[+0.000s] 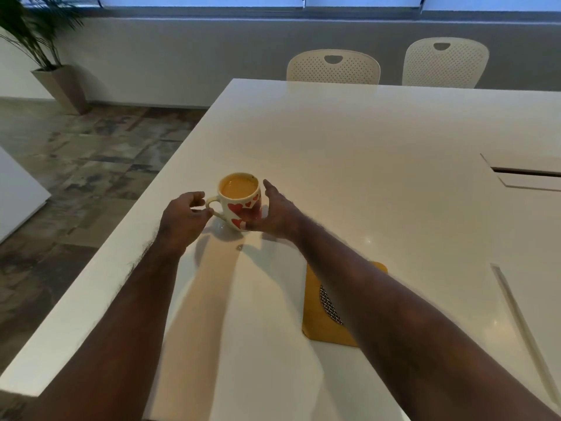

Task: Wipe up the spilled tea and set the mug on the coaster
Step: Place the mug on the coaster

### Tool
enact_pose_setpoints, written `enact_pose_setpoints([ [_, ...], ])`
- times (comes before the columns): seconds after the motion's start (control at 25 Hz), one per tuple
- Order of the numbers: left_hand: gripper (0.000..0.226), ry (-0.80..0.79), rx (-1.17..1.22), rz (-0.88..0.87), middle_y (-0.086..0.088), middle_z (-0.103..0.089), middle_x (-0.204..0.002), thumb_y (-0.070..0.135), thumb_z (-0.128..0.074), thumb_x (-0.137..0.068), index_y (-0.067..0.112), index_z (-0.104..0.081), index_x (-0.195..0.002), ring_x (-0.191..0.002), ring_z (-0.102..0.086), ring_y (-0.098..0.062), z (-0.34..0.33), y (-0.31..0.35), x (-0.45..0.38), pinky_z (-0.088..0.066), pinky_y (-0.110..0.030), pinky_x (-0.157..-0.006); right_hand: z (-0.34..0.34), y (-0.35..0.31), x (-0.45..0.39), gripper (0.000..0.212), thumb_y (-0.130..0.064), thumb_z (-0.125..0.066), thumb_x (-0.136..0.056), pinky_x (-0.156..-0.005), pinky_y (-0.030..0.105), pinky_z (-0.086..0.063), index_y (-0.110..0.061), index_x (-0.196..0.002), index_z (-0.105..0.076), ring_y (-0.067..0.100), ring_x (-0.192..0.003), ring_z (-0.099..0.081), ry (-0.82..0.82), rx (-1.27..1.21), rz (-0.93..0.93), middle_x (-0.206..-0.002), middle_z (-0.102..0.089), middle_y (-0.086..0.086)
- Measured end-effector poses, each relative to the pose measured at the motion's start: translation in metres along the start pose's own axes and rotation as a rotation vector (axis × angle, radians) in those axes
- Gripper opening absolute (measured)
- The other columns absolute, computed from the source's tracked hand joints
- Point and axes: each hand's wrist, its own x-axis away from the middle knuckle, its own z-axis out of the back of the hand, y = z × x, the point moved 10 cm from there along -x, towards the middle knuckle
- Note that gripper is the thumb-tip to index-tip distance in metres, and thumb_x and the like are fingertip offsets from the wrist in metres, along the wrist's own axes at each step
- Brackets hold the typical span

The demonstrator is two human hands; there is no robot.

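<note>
Reaching for mug (239,200); our left hand (182,217) and right hand (274,215) flank it, grips apart; drops on surface (379,141) unwiped; coaster (329,302) unused

White table (379,141), glossy, w/ cable slot (528,173) at right edge. Two white perforated chairs (333,68) (444,63) on far side. Potted palm (39,41) far left corner. Mottled stone floor (91,153).

Head-worn wide view, facing forward and down, close over table (379,141)
</note>
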Motion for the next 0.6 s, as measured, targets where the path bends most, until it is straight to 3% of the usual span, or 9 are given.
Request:
enact_pose_setpoints([
  [0.08, 0.036, -0.024, 0.069, -0.005, -0.004, -0.07, -0.116, 0.02, -0.069, -0.088, 0.016, -0.065, -0.123, -0.105, -0.065, -0.022, -0.002, -0.006, -0.004, -0.055, -0.039, -0.086, -0.005, 0.003, -0.011, 0.114, -0.039, -0.089, -0.064, -0.105, 0.051, -0.044, -0.019, -0.153, -0.02, 0.031, -0.134, -0.045, -0.006, -0.119, -0.012, -0.149, -0.043, 0.006],
  [0.24, 0.019, -0.065, 0.166, -0.047, -0.002, -0.072, -0.097, 0.016, -0.068, -0.089, 0.017, -0.072, -0.107, -0.094, -0.068, -0.024, -0.007, -0.006, -0.009, -0.056, -0.046, -0.088, -0.002, -0.004, -0.018, 0.092, -0.021, -0.088, -0.066, -0.086, 0.032, -0.052, -0.02, -0.143, -0.038, 0.023, -0.119, -0.055, 0.057, -0.254, 0.089, -0.128, -0.055, -0.002],
  [0.6, 0.012, -0.06, 0.198, -0.075, -0.008, -0.073, -0.091, 0.016, -0.068, -0.09, 0.012, -0.074, -0.099, -0.09, -0.069, -0.029, -0.006, 0.001, -0.009, -0.057, -0.047, -0.087, 0.007, -0.013, -0.014, 0.083, -0.032, -0.087, -0.068, -0.077, 0.025, -0.048, -0.019, -0.139, -0.045, 0.015, -0.108, -0.056, 0.135, -0.177, 0.174, -0.131, -0.059, 0.002],
])
